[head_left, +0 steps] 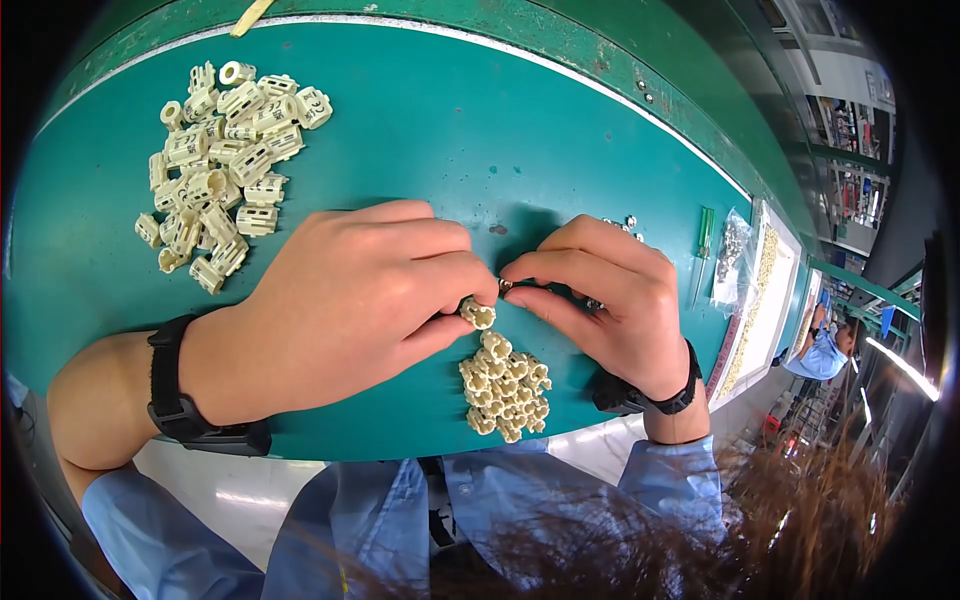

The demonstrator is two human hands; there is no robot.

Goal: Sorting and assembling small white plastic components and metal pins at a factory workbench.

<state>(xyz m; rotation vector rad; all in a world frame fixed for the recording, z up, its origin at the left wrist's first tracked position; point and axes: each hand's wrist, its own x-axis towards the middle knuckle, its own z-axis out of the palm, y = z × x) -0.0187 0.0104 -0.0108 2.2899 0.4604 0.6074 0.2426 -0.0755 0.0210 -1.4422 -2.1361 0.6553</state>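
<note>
Over the green worktop [400,120], my left hand [370,280] is closed with thumb and fingers around a cream plastic sleeve [478,313], its notched open end showing. Close beside it, my right hand [610,285] pinches a tiny shiny metal part [505,286] between thumb and forefinger; its exact kind is too small to make out. Just below the left fingertips, a tight cluster of cream plastic sleeves [505,392] stands on end, notched ends up. More small metal parts [628,224] lie behind the right hand, which partly hides them.
A loose heap of cream plastic sleeves [225,150] lies at the far left. To the right are a green-handled screwdriver [705,235], a clear bag of small metal parts [733,262] and a white tray [766,312]. Another person in blue [820,350] is farther right.
</note>
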